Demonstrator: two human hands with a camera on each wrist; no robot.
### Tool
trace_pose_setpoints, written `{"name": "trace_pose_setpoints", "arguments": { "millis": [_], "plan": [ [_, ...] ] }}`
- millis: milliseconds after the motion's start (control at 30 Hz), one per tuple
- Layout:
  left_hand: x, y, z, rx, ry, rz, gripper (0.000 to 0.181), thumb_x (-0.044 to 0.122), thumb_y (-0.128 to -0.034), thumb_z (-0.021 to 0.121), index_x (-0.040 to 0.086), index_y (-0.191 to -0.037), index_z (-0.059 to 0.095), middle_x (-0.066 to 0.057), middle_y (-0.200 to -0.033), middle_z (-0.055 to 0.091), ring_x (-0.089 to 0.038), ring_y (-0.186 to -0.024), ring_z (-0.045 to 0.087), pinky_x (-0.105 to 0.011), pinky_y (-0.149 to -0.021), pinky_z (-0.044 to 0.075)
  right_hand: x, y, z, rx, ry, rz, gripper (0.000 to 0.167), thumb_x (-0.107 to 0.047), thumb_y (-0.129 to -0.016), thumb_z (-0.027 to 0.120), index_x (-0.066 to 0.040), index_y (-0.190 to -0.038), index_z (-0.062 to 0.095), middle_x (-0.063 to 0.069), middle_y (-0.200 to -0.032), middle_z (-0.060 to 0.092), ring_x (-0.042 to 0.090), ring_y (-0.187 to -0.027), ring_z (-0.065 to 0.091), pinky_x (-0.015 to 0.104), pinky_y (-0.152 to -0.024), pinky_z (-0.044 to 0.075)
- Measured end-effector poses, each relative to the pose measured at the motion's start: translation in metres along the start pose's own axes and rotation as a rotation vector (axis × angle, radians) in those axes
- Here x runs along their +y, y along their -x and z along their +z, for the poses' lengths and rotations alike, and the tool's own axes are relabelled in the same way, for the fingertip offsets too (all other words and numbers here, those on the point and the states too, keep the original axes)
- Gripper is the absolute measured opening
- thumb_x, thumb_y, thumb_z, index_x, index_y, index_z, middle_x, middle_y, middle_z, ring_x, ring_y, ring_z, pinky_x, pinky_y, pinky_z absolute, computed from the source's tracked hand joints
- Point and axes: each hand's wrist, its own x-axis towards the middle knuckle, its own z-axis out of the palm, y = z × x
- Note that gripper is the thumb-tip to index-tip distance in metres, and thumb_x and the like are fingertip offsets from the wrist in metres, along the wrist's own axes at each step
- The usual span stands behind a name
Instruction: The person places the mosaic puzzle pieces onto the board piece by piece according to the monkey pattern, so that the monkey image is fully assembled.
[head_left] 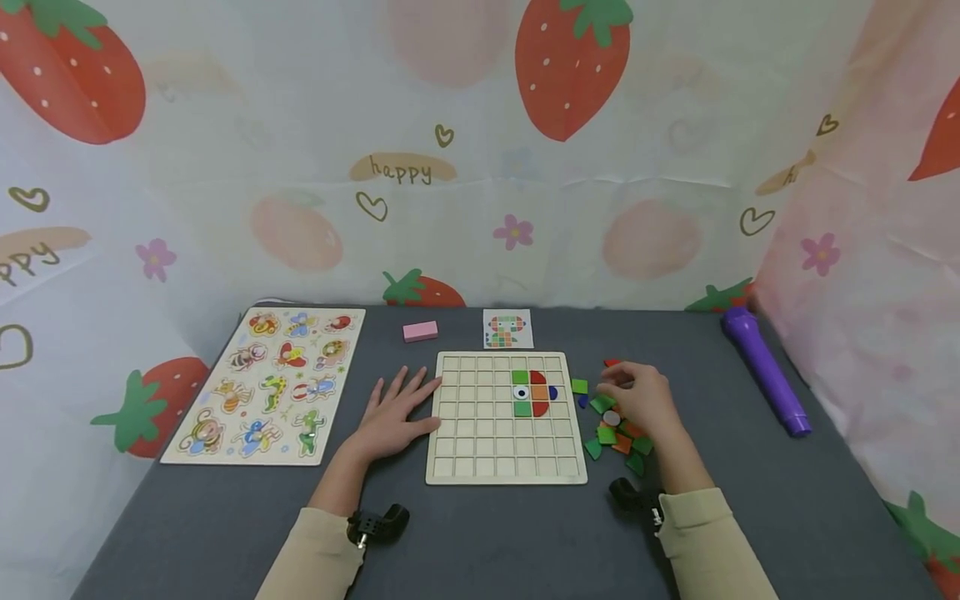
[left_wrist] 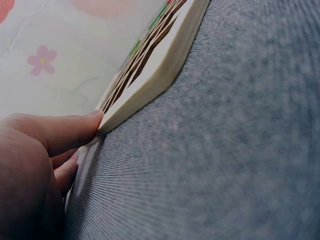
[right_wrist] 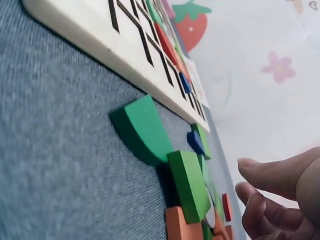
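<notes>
Left grip [head_left: 393, 423] lies with fingers spread and straight, its thumb and a fingertip touching the left edge of the board [head_left: 472, 433], which sits flat in the middle of the counter [head_left: 495, 542]. Right grip [head_left: 641, 398] has its fingers bent, thumb and forefinger a little apart with nothing seen between them, above the loose pieces [head_left: 606, 435] heaped beside the board's right side. Seven set pieces [head_left: 540, 392], green, red, orange, blue and one like an eye, fill cells right of the board's centre. "happy" reads whole in the middle of the backdrop [head_left: 465, 92]; at the left border only "ppy" survives, and on the right little beyond the "h" can be read. Behind the board stands out a small card [head_left: 507, 329], its coloured pattern too fine to make out fully, with a pink block [head_left: 420, 332] to its left. An insect board [head_left: 281, 417] lies further left, a purple tube [head_left: 767, 372] far right. Right grip's hand covers part of the heap's far side. Left wrist's view cuts the board off at the top, and the thumb hides most of the other fingers.
</notes>
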Motion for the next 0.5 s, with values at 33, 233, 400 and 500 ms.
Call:
{"name": "trace_pose_setpoints", "arguments": {
  "millis": [33,233,400,500],
  "plan": [
    [0.0000,-0.0001,0.0003,-0.002,-0.002,0.000,0.071,0.047,-0.0986,0.060,0.023,-0.160,0.033,-0.011,-0.169,0.018,-0.039,-0.157,0.001,-0.063,-0.122,-0.009,0.0016,0.0005,-0.0002,-0.002,0.002,0.008,0.030,-0.023,-0.098,0.069,-0.006,-0.122,0.071,0.017,-0.118,0.070,0.035,-0.106,0.063,0.049,-0.085,0.055],
    [0.0006,-0.0007,0.0015,-0.015,-0.010,-0.008,0.072,0.048,-0.0985,0.060,0.024,-0.160,0.032,-0.009,-0.169,0.018,-0.037,-0.157,0.000,-0.063,-0.122,-0.010,0.0083,0.0017,-0.0024,-0.023,0.029,0.043,0.030,-0.023,-0.097,0.070,-0.005,-0.121,0.071,0.021,-0.122,0.069,0.039,-0.113,0.061,0.053,-0.090,0.053],
    [0.0007,-0.0011,0.0009,-0.012,-0.008,-0.016,0.072,0.047,-0.0983,0.061,0.024,-0.160,0.033,-0.009,-0.169,0.018,-0.037,-0.157,0.000,-0.062,-0.122,-0.010,0.0086,-0.0004,-0.0028,-0.031,0.072,0.059,0.033,-0.023,-0.097,0.070,-0.004,-0.124,0.069,0.021,-0.123,0.068,0.039,-0.112,0.062,0.053,-0.090,0.054],
    [0.0010,-0.0009,0.0004,-0.010,-0.010,-0.020,0.071,0.047,-0.0981,0.061,0.024,-0.160,0.034,-0.009,-0.169,0.018,-0.037,-0.157,0.001,-0.062,-0.122,-0.010,0.0080,-0.0006,-0.0021,-0.033,0.096,0.072,0.035,-0.022,-0.096,0.071,-0.003,-0.125,0.069,0.021,-0.123,0.068,0.039,-0.110,0.063,0.053,-0.089,0.054]
  ]
}}
